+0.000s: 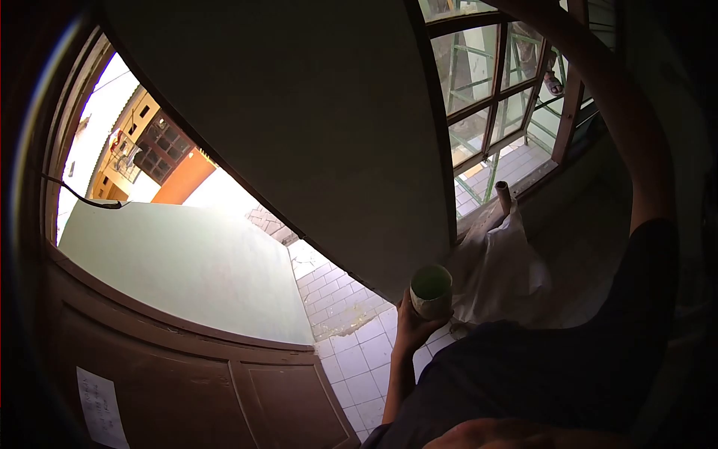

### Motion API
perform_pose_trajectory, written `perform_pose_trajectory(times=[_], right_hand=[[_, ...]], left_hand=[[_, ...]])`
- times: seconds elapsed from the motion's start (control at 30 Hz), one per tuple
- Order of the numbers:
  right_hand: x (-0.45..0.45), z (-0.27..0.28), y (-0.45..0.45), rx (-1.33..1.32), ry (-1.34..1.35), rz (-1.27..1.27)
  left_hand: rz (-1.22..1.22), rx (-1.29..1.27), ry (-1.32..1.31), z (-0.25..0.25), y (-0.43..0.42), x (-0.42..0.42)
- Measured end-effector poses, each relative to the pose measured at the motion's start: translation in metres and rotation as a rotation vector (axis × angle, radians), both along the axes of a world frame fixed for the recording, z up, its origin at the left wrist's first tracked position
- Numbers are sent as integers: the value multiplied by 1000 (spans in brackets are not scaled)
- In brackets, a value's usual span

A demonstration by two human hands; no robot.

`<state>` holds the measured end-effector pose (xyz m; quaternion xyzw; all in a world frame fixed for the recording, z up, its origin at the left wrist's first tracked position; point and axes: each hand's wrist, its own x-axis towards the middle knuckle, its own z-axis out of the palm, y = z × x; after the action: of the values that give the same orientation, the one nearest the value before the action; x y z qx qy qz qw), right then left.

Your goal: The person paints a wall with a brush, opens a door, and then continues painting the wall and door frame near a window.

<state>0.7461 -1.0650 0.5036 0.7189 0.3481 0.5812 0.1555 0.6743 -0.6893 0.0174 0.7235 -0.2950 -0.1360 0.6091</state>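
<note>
My left hand (413, 326) is wrapped round a pale cup (431, 298) at the lower middle of the head view. The cup's open mouth faces up, and its inside looks green; how full it is cannot be made out. My right arm (624, 97) is raised and arches along the right side to the top edge, where the hand passes out of view. In front of me a dark, flat wall section (299, 135) spans the upper middle, in deep shade.
A brown-framed glass window (490, 93) stands at the upper right. Below it, a white sheet (508, 258) hangs near an upright tube (502, 196). At left are a brown wooden door (187, 382) with a paper note (102, 408) and a dangling cable (90, 200). White floor tiles (359, 367) lie below.
</note>
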Motion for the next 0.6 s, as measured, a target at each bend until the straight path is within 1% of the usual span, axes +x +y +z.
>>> perform_pose_trajectory(times=[0.03,0.1,0.17,0.23,0.3,0.33,0.37,0.4,0.47,0.5,0.53,0.57,0.6], right_hand=[[-1,-8,-1,-27,8,-23],[2,-64,0,-89,10,-63],[13,-131,-18,-152,11,-95],[1,-203,-15,-27,398,4],[-27,-244,10,332,836,142],[-35,-254,13,253,849,120],[-39,-255,16,174,861,97],[-31,-251,17,48,659,155],[-14,-223,5,106,658,74],[-9,-184,6,-27,494,-48],[3,-149,-9,-13,404,82],[4,-112,-11,71,382,12],[14,-78,-21,18,285,-13]], left_hand=[[1,-48,45,-1,-1,-2],[-6,-25,8,-2,1,-3],[-4,-5,-30,-1,0,-3],[17,14,97,2,3,-8],[12,18,94,0,5,-7],[6,18,91,-1,5,-5],[7,17,84,-2,5,-4],[4,20,88,-2,5,-4],[-7,31,92,-3,5,-2],[-21,44,76,-3,4,-1],[-34,55,60,-3,3,1],[-37,57,56,1,0,1],[-31,62,4,7,-2,-1]])
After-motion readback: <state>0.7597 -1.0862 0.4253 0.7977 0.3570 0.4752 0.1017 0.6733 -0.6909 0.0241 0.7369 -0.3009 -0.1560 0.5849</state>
